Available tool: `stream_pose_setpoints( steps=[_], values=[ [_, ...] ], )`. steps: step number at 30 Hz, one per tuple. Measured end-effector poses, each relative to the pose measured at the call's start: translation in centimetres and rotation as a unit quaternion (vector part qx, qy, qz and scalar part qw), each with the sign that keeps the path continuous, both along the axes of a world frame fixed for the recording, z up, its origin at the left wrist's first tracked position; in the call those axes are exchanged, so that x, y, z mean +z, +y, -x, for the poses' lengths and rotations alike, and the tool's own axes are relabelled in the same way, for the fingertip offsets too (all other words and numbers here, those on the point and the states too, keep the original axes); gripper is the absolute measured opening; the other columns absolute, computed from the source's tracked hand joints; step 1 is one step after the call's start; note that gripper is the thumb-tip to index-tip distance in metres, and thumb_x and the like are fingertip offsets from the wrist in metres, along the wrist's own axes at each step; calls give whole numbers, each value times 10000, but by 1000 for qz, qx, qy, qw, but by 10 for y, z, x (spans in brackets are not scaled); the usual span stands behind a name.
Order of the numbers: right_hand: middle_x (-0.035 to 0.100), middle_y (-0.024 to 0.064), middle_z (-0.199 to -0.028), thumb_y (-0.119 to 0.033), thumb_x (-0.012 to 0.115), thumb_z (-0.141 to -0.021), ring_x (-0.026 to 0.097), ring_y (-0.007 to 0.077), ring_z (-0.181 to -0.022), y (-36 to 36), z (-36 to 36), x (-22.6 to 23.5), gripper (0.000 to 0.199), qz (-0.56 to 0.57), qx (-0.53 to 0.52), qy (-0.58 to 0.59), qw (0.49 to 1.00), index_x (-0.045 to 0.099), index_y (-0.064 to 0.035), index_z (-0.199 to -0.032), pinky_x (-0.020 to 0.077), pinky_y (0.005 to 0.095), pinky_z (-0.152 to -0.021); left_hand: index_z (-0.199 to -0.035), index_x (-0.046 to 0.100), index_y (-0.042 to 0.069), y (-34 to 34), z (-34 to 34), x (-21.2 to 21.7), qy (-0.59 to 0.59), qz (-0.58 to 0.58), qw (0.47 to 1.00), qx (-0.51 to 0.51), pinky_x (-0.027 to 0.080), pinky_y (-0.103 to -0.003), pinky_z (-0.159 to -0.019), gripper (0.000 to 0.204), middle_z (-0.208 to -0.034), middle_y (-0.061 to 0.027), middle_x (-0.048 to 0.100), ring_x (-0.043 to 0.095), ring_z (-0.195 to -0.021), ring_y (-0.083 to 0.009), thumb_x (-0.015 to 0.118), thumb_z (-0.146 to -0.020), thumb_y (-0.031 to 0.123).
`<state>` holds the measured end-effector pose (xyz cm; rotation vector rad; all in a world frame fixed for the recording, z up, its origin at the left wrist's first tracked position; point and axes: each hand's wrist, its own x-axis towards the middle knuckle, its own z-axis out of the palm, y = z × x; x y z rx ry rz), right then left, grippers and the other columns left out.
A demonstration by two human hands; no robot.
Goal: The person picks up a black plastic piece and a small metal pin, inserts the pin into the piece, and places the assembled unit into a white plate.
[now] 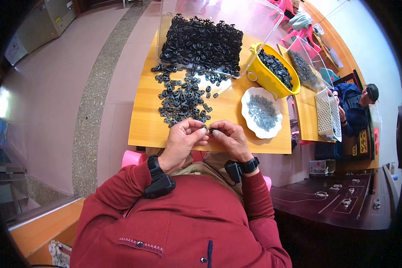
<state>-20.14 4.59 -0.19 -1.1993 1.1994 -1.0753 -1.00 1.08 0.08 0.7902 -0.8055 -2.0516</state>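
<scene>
Close together at the table's near edge, both my hands are closed in a fingertip pinch. My left hand [186,139] holds a small black plastic piece [204,127] between thumb and forefinger. Another tiny dark part [211,130] is in the fingertips of my right hand [232,140]; its shape is mostly hidden. Just beyond my fingers spreads a loose pile of black plastic pieces with holes [183,99]. To the right, a white scalloped dish [245,112] holds many tiny greyish parts [262,111], too small to make out.
A clear plastic bin [272,27] of black pieces lies at the back of the wooden table [145,120]. Beside it stands a yellow basket [272,85] filled with similar pieces. At the right, another person [355,107] sits by a second table with a white perforated basket [328,117].
</scene>
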Motion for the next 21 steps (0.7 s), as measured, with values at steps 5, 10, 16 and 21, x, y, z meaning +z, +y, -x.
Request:
stream_pose_setpoints(
  steps=[5, 10, 16, 21],
  values=[
    [652, 56, -956, -20, 611, -893, 619, 101, -858, 1, -9, 9, 187, -18, -26, -32, 999, 598, 30, -1073, 525, 231, -764, -1048, 543, -25, 1, 2, -1, -9, 11, 1000, -3, 556, -232, -695, 190, -881, -81, 645, 646, -766, -123, 613, -901, 74],
    [659, 60, -941, -14, 620, -882, 632, 116, -853, 3, -5, 0, 233, -17, -47, -81, 996, 610, 38, -1109, 545, 247, -752, -1039, 549, -26, 2, 3, -1, 6, 8, 1000, -9, 553, -227, -699, 184, -884, -89, 650, 647, -772, -121, 614, -901, 77],
    [656, 61, -953, -2, 616, -878, 642, 133, -855, 1, -1, -4, 241, 24, -51, -9, 998, 625, 37, -1116, 556, 268, -779, -1040, 551, -25, 2, 4, -1, 1, 3, 1000, -6, 552, -227, -699, 187, -880, -83, 648, 638, -771, -113, 617, -900, 79],
    [670, 75, -941, 3, 603, -884, 646, 133, -843, 1, -3, 0, 238, 46, -52, -23, 997, 622, 38, -1119, 558, 276, -792, -1041, 550, -25, 2, 3, 0, -2, 1, 1000, -7, 551, -228, -694, 188, -880, -81, 647, 636, -767, -111, 616, -900, 80]
  ],
)
